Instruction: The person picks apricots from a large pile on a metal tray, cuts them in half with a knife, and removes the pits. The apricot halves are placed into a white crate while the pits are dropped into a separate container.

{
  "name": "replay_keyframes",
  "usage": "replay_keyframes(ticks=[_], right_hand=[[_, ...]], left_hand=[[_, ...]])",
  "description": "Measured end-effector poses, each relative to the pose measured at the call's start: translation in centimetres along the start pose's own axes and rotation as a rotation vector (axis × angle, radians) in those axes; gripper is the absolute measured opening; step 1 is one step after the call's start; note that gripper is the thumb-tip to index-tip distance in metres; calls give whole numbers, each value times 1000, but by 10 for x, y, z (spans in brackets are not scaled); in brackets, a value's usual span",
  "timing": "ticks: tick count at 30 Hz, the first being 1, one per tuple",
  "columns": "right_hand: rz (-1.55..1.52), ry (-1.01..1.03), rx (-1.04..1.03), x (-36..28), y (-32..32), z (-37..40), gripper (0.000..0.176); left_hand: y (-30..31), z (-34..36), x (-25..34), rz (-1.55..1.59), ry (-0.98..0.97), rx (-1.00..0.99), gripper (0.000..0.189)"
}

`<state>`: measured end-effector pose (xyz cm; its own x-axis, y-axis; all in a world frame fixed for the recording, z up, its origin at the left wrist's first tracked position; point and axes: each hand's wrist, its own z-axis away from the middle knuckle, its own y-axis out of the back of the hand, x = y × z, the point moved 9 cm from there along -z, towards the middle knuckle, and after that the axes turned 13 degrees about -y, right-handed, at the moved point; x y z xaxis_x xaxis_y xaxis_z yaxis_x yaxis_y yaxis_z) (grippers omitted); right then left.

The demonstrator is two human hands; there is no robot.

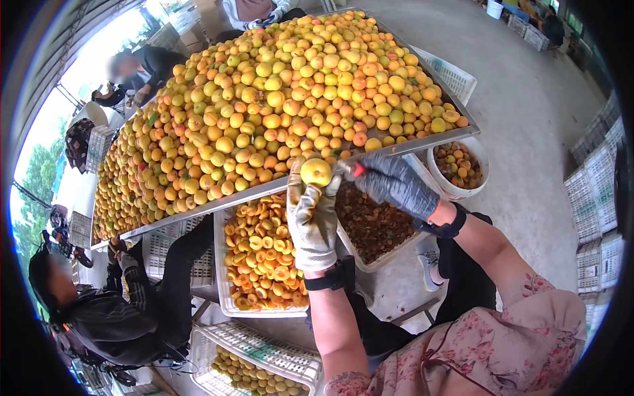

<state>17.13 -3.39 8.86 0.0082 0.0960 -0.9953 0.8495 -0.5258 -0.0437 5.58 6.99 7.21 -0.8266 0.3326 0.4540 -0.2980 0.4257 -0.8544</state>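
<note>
My left hand (312, 214), in a pale, stained work glove, holds a whole yellow apricot (316, 172) between its fingers near the table's edge. Close on its right, my right hand (394, 183), in a grey glove, is closed on a small tool with a red part (358, 169); its tip is too blurred to make out. Behind both hands, a metal-edged table (409, 146) bears a large heap of apricots (264, 99). Halved apricots (267, 254) fill a white crate below my left hand. Under my right hand, another crate holds dark brown pits (373, 228).
A white bucket (485, 173) of apricots stands right of the table corner. A basket (254, 348) of apricots sits at the bottom. A co-worker in black (112, 323) sits at the left; others are across the table. Crates (594, 191) are stacked at the right.
</note>
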Motion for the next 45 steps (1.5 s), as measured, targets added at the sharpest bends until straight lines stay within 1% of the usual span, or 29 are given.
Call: replay_keyframes(ticks=[1, 3, 4, 6, 9, 11, 14, 16, 18, 20, 23, 24, 25, 26, 27, 28, 29, 30, 32, 33, 34, 35, 37, 38, 40, 41, 42, 44, 45], right_hand=[[32, -114, -33, 5, -3, 4, 32], [111, 13, -48, -3, -11, 13, 24], [108, 10, -50, -2, -12, 14, 24], [165, -153, -66, 14, -15, 14, 25], [152, -189, -53, 20, -16, 15, 25], [147, -208, -29, 18, -14, 15, 25], [150, -189, -26, 16, -13, 16, 25], [377, 181, 36, -8, -15, 22, 25], [362, 139, 47, -2, -13, 22, 25], [349, 106, 58, 6, -11, 16, 26], [263, -9, 35, 31, -9, 6, 27], [262, -9, 40, 33, -10, 5, 27], [265, 36, 64, 30, -10, 5, 26], [267, 81, 87, 26, -10, 6, 26], [314, 125, 110, 22, -10, 8, 26], [312, 119, 109, 22, -9, 8, 26], [459, 161, 144, 19, -11, 10, 26], [607, 206, 182, 16, -13, 12, 26], [644, 176, 226, 20, -13, 12, 25], [603, 191, 244, 23, -11, 13, 25], [565, 202, 264, 21, -8, 15, 25], [523, 185, 272, 19, -5, 16, 26], [492, 190, 253, 18, -3, 14, 26], [455, 190, 230, 19, -4, 14, 26], [511, 155, 225, 21, -9, 14, 26], [571, 124, 221, 24, -11, 15, 26], [571, 119, 219, 29, -12, 17, 26], [735, 132, 261, 40, -15, 18, 25], [619, 204, 285, 39, -9, 20, 26]], left_hand=[[2, -1, 2, -57, -3, -26, 54], [2, 0, 2, -37, 2, -42, 53], [0, 1, 3, -18, 4, -55, 52], [-1, 3, 4, -40, 7, -56, 51], [5, 4, 1, -94, 14, -29, 53], [8, 2, -3, -79, 15, -54, 52], [3, 2, -5, -100, 23, -70, 49], [5, 4, -6, -133, 33, -59, 48], [16, 7, -11, -291, 92, -35, 44], [15, 8, -19, -305, 70, -30, 42], [14, 6, -21, -350, 42, -19, 39], [13, 4, -21, -376, 32, -16, 39], [9, 2, -18, -518, -3, -68, 37], [10, 0, -21, -519, -2, -70, 37], [11, -3, -21, -556, -56, -100, 37], [11, -4, -20, -594, -110, -126, 37], [7, -2, -18, -660, -113, -76, 35], [22, -1, -37, -284, -117, 2, 36], [34, 6, -49, -106, -115, 124, 42], [36, 4, -51, -241, -137, 93, 49], [40, 3, -52, -239, -131, 92, 49], [45, 0, -54, -292, -83, 98, 51], [28, -1, -50, -306, -138, 80, 50], [28, -3, -51, -309, -136, 81, 50], [26, -3, -46, -402, -189, 49, 46], [11, -3, -49, -267, -168, 3, 46], [24, -1, -61, -185, -36, 103, 45], [31, 1, -68, -138, 43, 193, 43], [31, 2, -67, -136, 46, 197, 43]])
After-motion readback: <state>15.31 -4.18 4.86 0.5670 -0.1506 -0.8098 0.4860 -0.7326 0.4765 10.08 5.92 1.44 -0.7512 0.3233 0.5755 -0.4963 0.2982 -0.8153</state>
